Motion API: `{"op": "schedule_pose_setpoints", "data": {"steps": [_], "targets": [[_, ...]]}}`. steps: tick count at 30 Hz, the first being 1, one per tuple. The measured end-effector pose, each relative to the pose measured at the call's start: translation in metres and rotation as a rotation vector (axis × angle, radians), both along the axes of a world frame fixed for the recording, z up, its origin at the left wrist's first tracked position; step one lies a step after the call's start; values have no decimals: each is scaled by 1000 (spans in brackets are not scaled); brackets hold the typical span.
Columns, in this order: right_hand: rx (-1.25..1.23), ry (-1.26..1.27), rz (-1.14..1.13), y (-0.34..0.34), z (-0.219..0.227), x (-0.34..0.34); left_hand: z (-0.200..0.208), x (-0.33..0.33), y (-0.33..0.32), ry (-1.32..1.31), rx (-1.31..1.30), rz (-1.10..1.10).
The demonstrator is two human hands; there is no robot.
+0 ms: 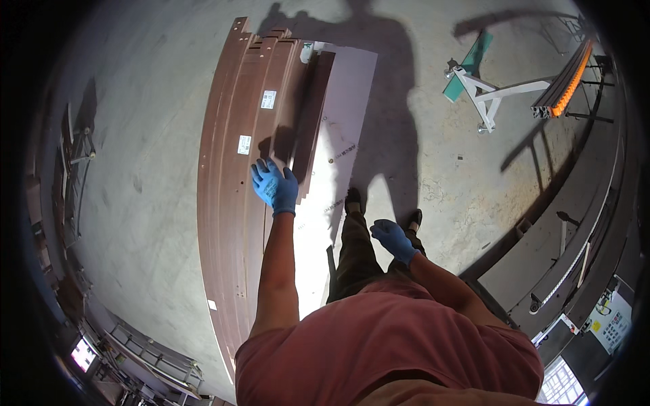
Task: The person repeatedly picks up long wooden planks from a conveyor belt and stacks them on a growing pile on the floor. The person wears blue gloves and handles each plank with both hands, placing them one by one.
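My left hand [275, 186], in a blue glove, reaches forward over a stack of long brown panels [227, 189]. Its fingers are stretched out and slightly apart, with nothing in them; whether the fingertips touch the panel below I cannot tell. White labels [268, 100] are stuck on the panels ahead of that hand. A narrower brown piece [315, 128] lies along the stack's right side, beside a pale white sheet [349, 101] with printed marks. My right hand [393, 239], also blue-gloved, hangs by my legs with its fingers curled in and nothing visible in them.
Grey concrete floor [149, 135] surrounds the stack. At the far right stand a white metal stand [491, 95], a green strip [467, 68] and dark rails with an orange edge [565, 81]. A long bench or machine [542, 264] runs along the right; racks [152, 355] stand at lower left.
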State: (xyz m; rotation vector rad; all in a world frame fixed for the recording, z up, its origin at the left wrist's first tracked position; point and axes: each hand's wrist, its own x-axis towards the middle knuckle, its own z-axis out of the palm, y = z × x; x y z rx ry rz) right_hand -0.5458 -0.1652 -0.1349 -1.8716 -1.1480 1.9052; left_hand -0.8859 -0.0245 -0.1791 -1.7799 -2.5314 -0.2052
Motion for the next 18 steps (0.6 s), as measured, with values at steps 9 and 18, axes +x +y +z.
{"op": "schedule_pose_setpoints", "data": {"steps": [9,18], "targets": [[-82,-9,-213,-53,-64,70,-26,-43,8,185,-78,-72],[-178,-34,-210,-86,-67,58,-30,-32,49,189,-379,-193]]}}
